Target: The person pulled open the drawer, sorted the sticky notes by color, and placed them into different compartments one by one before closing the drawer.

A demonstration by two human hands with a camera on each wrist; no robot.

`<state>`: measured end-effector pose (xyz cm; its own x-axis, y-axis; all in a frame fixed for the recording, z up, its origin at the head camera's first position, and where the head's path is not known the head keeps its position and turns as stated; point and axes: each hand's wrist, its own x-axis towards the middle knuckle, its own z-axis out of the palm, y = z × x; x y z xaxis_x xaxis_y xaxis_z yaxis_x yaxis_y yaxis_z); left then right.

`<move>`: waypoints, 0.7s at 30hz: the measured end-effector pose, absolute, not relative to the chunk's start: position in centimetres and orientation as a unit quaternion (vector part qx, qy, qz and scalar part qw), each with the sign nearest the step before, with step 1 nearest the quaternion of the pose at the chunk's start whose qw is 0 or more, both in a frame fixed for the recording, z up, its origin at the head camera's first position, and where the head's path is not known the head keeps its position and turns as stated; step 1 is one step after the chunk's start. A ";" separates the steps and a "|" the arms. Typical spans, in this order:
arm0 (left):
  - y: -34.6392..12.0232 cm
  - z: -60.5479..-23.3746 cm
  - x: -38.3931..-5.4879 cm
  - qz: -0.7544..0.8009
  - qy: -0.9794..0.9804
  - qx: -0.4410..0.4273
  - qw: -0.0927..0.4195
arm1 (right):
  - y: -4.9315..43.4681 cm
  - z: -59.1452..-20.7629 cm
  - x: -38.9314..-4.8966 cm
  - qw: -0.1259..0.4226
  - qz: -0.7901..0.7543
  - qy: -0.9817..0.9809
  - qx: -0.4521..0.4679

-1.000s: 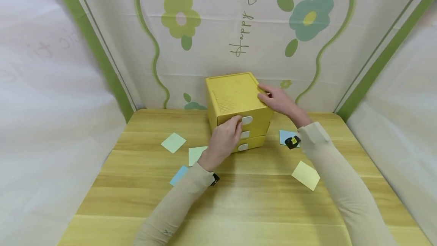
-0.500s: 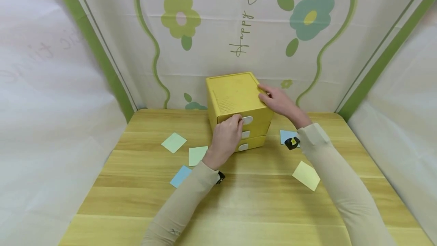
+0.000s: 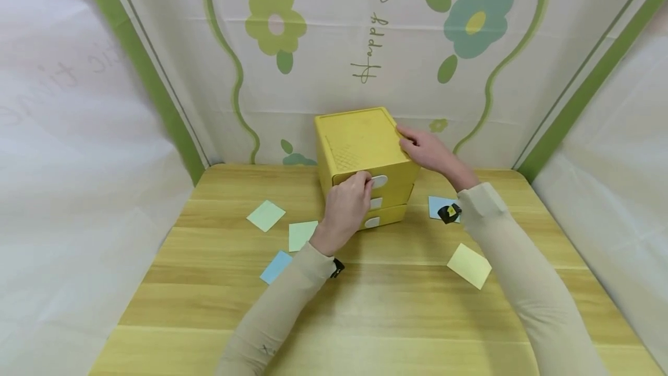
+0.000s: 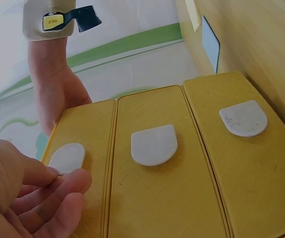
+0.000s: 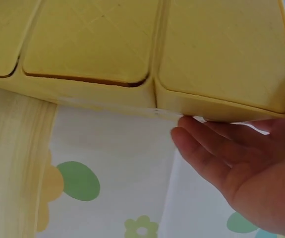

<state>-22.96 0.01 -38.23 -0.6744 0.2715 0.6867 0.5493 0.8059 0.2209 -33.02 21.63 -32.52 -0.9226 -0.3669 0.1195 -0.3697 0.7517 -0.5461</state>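
Note:
A yellow three-drawer desktop organizer [image 3: 360,138] stands at the back of the wooden table, each drawer front bearing a white handle. At its front, my left hand [image 3: 345,205] pinches the top drawer's white handle [image 4: 69,157] between thumb and fingers. My right hand [image 3: 429,149] rests against the organizer's right side near the top edge. In the right wrist view, the fingers [image 5: 201,148] of that hand lie nearly straight along the side wall. The middle handle [image 4: 154,145] and bottom handle [image 4: 244,119] are untouched. All drawers look pushed in or nearly so.
Left of the organizer lie two pale green paper notes, one farther out [image 3: 266,216] and one nearer [image 3: 301,235], plus a blue note [image 3: 275,267]. To the right are another blue note [image 3: 437,206] and a yellow note [image 3: 468,266]. A printed curtain [image 3: 313,91] hangs behind.
My left hand has shifted slightly right and up at the top handle. The right hand stays on the organizer's side. The head view has tilted a little; the drawers look unchanged.

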 end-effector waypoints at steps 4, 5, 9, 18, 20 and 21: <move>0.0 -38.3 -23.0 -0.205 -0.888 -0.234 0.337 | 22.0 -32.5 -33.3 -0.003 0.284 -0.936 0.207; 0.0 -38.3 -23.0 -0.204 -0.888 -0.235 0.339 | 22.0 -32.4 -33.3 -0.003 0.284 -0.936 0.210; 0.0 -38.3 -23.0 -0.202 -0.885 -0.239 0.346 | 22.2 -32.2 -33.6 -0.006 0.286 -0.934 0.213; -0.1 -38.2 -23.0 -0.205 -0.885 -0.242 0.340 | 22.5 -31.6 -33.8 -0.034 0.293 -0.933 0.208; -0.2 -38.3 -22.9 -0.204 -0.885 -0.242 0.341 | 22.3 -31.6 -33.7 -0.033 0.290 -0.934 0.207; -0.2 -38.3 -22.8 -0.203 -0.885 -0.243 0.341 | 22.3 -31.6 -33.7 -0.033 0.287 -0.935 0.207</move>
